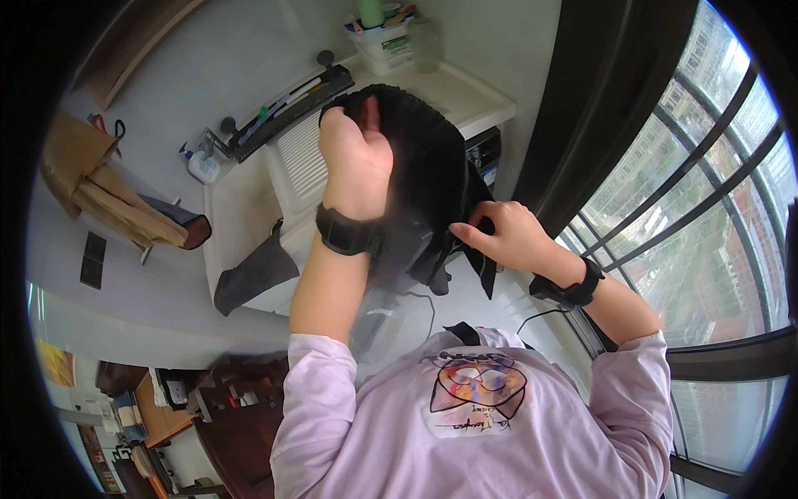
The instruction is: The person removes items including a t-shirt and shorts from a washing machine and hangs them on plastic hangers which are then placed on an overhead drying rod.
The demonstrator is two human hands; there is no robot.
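A black cloth garment [424, 143] hangs between my two hands, in front of the laundry sink [240, 218] with its ribbed washboard [299, 150]. My left hand [358, 156] is at the upper left of the cloth, palm turned partly up. Its fingers are curled at the garment's gathered edge and partly hidden by it. Lower on the right side, my right hand [511, 234] pinches the cloth's edge between thumb and fingers. A loose pointed corner droops below that hand. Both wrists wear black straps.
A dark grey cloth [259, 271] drapes over the sink's front edge. Behind stand a pump bottle [202, 167], a black rack [293, 115] and a white tub [381, 50]. Brown cloths [118, 199] hang at left. A barred window [686, 187] is at right.
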